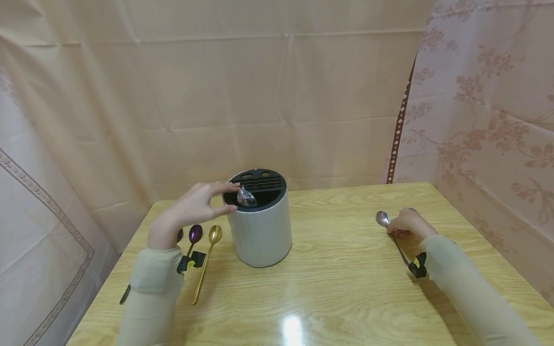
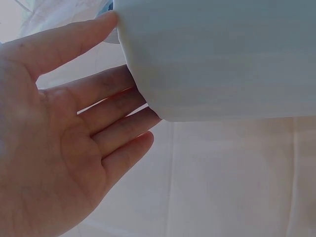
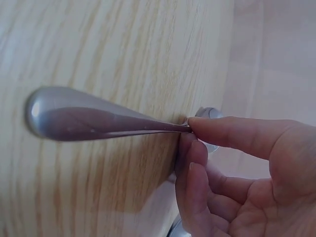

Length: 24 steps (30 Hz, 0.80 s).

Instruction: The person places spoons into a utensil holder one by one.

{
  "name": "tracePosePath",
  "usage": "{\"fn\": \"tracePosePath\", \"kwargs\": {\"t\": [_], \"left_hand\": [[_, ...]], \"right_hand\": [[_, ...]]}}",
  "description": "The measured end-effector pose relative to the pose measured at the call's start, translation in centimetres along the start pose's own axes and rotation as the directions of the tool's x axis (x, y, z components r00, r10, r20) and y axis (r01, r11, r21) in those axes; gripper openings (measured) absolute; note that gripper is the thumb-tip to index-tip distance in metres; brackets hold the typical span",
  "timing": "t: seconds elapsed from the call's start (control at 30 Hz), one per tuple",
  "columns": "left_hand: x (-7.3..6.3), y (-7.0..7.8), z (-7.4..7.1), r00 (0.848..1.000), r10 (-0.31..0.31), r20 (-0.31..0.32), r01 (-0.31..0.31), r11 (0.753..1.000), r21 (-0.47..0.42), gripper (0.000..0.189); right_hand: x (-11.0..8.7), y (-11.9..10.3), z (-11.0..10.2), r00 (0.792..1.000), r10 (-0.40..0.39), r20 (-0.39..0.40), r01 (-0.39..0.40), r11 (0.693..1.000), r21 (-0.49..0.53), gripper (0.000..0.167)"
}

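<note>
My left hand (image 1: 195,206) is at the rim of a white cylindrical cutlery holder (image 1: 261,235) with a black slotted top. Its fingers are spread and fairly straight, the thumb at the near side of the rim. Between thumb and fingers, a silver spoon (image 1: 246,197) stands in the holder's large opening, bowl up; its handle is hidden inside. At the right of the table, my right hand (image 1: 409,224) pinches another silver spoon (image 1: 383,218) by its handle between thumb and fingers. In the right wrist view, the spoon's handle end (image 3: 74,113) points away from the fingertips.
On the left lie a gold spoon (image 1: 207,264), a purple spoon (image 1: 195,234) and another spoon mostly hidden by the left arm, its dark handle end (image 1: 125,294) showing. Part of one more metal piece (image 1: 412,209) shows behind the right hand. Curtains hang behind the wooden table (image 1: 329,288).
</note>
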<state>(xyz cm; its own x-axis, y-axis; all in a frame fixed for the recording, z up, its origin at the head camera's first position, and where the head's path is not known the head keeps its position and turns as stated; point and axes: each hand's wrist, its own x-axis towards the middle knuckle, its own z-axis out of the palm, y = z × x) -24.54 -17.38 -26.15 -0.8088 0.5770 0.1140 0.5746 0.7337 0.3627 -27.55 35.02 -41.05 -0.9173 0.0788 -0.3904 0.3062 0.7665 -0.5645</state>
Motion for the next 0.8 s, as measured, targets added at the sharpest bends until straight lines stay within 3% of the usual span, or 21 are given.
{"fn": "tracePosePath", "kwargs": {"t": [0.37,0.8], "left_hand": [[-0.04,0.14,-0.08,1.000,0.005,-0.001,-0.005,1.000,-0.005,0.056],[-0.01,0.05,-0.06,1.000,0.015,-0.007,-0.015,1.000,-0.009,0.055]], "right_hand": [[0.07,-0.13,0.05,1.000,-0.026,0.009,0.027,0.998,-0.055,0.016],[0.18,-0.11,0.14,0.998,0.033,0.048,-0.031,0.998,-0.050,0.023]]}}
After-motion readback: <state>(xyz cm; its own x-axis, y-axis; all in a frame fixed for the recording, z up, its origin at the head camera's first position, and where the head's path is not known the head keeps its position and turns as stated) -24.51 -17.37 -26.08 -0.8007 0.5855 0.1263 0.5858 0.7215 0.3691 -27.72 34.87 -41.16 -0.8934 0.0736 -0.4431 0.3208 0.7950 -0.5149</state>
